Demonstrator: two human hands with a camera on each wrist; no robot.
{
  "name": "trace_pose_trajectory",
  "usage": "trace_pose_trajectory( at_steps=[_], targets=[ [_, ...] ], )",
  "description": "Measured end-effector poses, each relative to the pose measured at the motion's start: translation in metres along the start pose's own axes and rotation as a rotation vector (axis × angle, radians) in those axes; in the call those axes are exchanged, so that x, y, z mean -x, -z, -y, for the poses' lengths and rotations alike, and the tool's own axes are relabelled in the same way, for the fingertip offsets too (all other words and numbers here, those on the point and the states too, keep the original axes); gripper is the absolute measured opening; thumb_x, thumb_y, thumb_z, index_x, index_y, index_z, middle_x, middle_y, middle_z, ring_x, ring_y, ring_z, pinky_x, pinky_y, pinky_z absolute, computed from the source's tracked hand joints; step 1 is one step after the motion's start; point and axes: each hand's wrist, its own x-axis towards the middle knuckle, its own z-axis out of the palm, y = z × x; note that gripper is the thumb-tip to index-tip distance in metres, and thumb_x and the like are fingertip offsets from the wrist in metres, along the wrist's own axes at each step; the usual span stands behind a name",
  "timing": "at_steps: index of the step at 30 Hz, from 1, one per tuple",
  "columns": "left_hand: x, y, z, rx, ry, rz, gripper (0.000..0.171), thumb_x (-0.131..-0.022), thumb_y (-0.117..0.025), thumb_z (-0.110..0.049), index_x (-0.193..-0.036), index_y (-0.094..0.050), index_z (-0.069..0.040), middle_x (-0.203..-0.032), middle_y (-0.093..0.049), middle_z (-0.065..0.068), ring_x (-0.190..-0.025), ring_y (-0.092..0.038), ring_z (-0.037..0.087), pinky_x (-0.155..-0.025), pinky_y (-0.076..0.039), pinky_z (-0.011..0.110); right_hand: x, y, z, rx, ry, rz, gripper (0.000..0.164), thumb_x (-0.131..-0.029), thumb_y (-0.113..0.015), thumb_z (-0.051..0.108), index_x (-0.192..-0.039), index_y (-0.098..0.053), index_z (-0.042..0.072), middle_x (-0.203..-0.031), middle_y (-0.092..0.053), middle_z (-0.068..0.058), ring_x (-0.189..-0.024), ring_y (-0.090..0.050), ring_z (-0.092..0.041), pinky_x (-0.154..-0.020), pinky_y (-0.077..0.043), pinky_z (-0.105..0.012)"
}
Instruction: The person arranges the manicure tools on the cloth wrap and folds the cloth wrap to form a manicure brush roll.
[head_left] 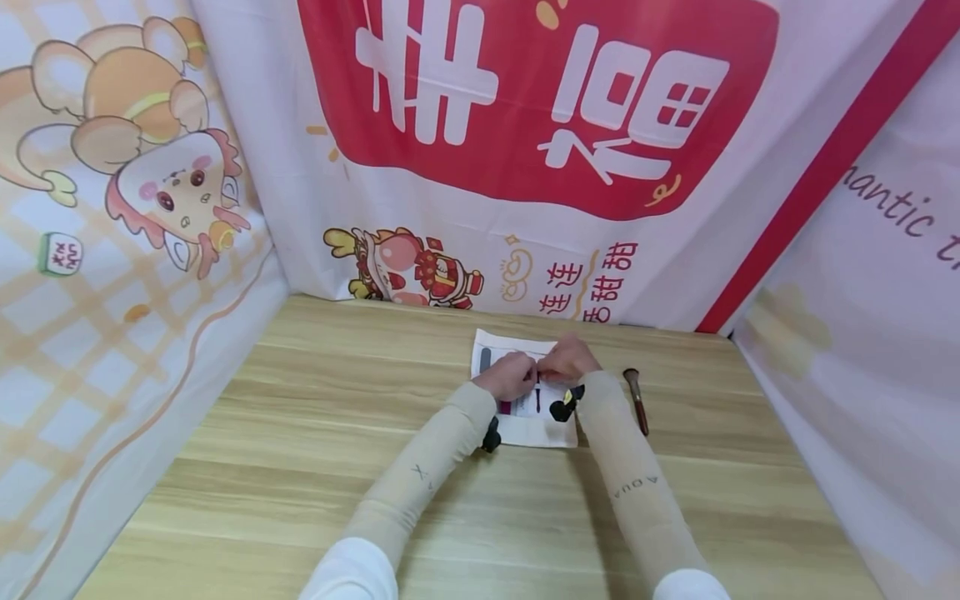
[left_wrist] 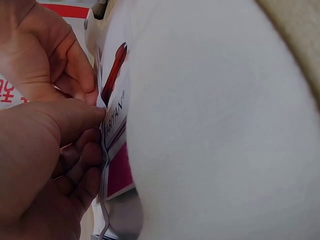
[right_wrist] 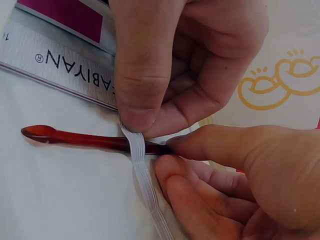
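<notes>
A white fabric pouch (head_left: pixel 536 432) lies spread on the table, with a white elastic band (right_wrist: pixel 145 182) across it. My left hand (head_left: pixel 512 377) pinches this band between thumb and fingers. A slim, glossy red-brown stick (right_wrist: pixel 75 139) with a flattened, pointed tip passes under the band. The dark other end of the stick is pinched by my right hand (head_left: pixel 570 358), close beside the left; the fingers partly hide that end. Beside the stick is a silvery packet (right_wrist: pixel 65 67) lettered FABIYAN, tucked behind the band. A magenta-and-white packet (left_wrist: pixel 120 172) lies next to it.
Right of the pouch, a makeup brush (head_left: pixel 636 400) with a brown handle lies on the wooden table (head_left: pixel 337 417). A grey item (head_left: pixel 485 358) shows at the pouch's left side. Printed cloth walls (head_left: pixel 420 192) stand behind and at both sides.
</notes>
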Motion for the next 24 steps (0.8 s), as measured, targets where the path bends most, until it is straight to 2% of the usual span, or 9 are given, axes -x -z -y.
trace_pose_trajectory(
  at_steps=[4,8,10,13,14,17,20,21,24],
  targets=[
    [0.001,0.002,-0.004,-0.017,0.025,-0.004,0.011,-0.097,-0.064,-0.008,-0.088,-0.07,-0.01,-0.087,-0.067,0.002,-0.083,-0.06,0.016,-0.08,-0.051,0.028,0.005,0.0,-0.003,-0.114,-0.017,0.029,0.012,-0.085,-0.078,0.007,-0.09,-0.079,-0.004,-0.072,-0.075,-0.008,-0.062,-0.072,-0.014,-0.063,-0.06,-0.026],
    [0.006,0.004,-0.01,-0.005,0.041,-0.009,0.011,-0.099,-0.065,-0.007,-0.09,-0.071,-0.008,-0.088,-0.068,0.004,-0.083,-0.06,0.017,-0.08,-0.051,0.029,0.007,0.0,-0.006,-0.253,-0.071,0.052,0.014,-0.083,-0.081,0.002,-0.094,-0.077,-0.006,-0.071,-0.075,-0.006,-0.063,-0.073,-0.013,-0.064,-0.061,-0.025],
    [0.007,0.005,-0.012,0.001,0.046,-0.001,0.012,-0.1,-0.064,-0.007,-0.091,-0.071,-0.007,-0.088,-0.067,0.004,-0.083,-0.06,0.018,-0.081,-0.051,0.03,0.008,0.001,-0.007,-0.285,-0.09,0.063,0.016,-0.082,-0.082,0.001,-0.095,-0.076,-0.006,-0.072,-0.075,-0.006,-0.063,-0.073,-0.014,-0.065,-0.061,-0.025],
    [0.007,0.005,-0.012,0.022,0.041,0.002,0.013,-0.1,-0.063,-0.006,-0.09,-0.071,-0.007,-0.087,-0.067,0.004,-0.082,-0.061,0.017,-0.081,-0.052,0.031,0.009,0.005,-0.008,-0.257,-0.08,0.083,0.014,-0.084,-0.082,0.005,-0.094,-0.077,-0.004,-0.074,-0.075,-0.006,-0.065,-0.073,-0.013,-0.065,-0.06,-0.024],
    [0.002,-0.002,-0.003,0.027,0.027,-0.007,0.014,-0.1,-0.063,-0.01,-0.089,-0.071,-0.009,-0.086,-0.067,0.002,-0.081,-0.06,0.016,-0.08,-0.052,0.031,0.01,0.007,-0.009,-0.225,-0.068,0.089,0.013,-0.086,-0.082,0.008,-0.093,-0.077,-0.002,-0.075,-0.075,-0.006,-0.065,-0.072,-0.013,-0.065,-0.06,-0.024],
    [0.002,-0.002,-0.002,0.057,0.036,0.001,0.014,-0.099,-0.063,-0.01,-0.087,-0.069,-0.012,-0.085,-0.066,0.0,-0.08,-0.059,0.014,-0.08,-0.052,0.031,0.015,0.017,-0.011,-0.18,-0.038,0.084,0.015,-0.089,-0.081,0.014,-0.093,-0.076,0.0,-0.081,-0.076,-0.005,-0.071,-0.072,-0.013,-0.07,-0.06,-0.027],
    [0.002,-0.002,-0.001,0.063,0.043,-0.003,0.012,-0.098,-0.064,-0.01,-0.087,-0.069,-0.013,-0.085,-0.066,0.0,-0.081,-0.059,0.014,-0.08,-0.051,0.03,0.023,0.034,-0.015,-0.173,-0.006,0.085,0.022,-0.094,-0.078,0.017,-0.105,-0.074,-0.001,-0.098,-0.079,-0.012,-0.086,-0.076,-0.019,-0.085,-0.063,-0.035],
    [0.007,0.005,-0.009,0.067,0.056,0.002,0.012,-0.097,-0.064,-0.006,-0.088,-0.07,-0.011,-0.087,-0.066,0.001,-0.082,-0.059,0.015,-0.081,-0.051,0.03,0.026,0.04,-0.017,-0.187,0.006,0.083,0.025,-0.095,-0.077,0.017,-0.11,-0.073,-0.002,-0.105,-0.079,-0.015,-0.093,-0.077,-0.022,-0.092,-0.062,-0.038],
    [0.007,0.004,-0.009,0.069,0.052,-0.023,0.011,-0.097,-0.066,-0.005,-0.088,-0.071,-0.011,-0.087,-0.066,0.001,-0.082,-0.059,0.014,-0.08,-0.05,0.027,0.035,0.065,-0.025,-0.155,0.065,0.097,0.036,-0.101,-0.071,0.019,-0.127,-0.066,-0.005,-0.126,-0.073,-0.023,-0.113,-0.075,-0.032,-0.107,-0.056,-0.046]
  ],
)
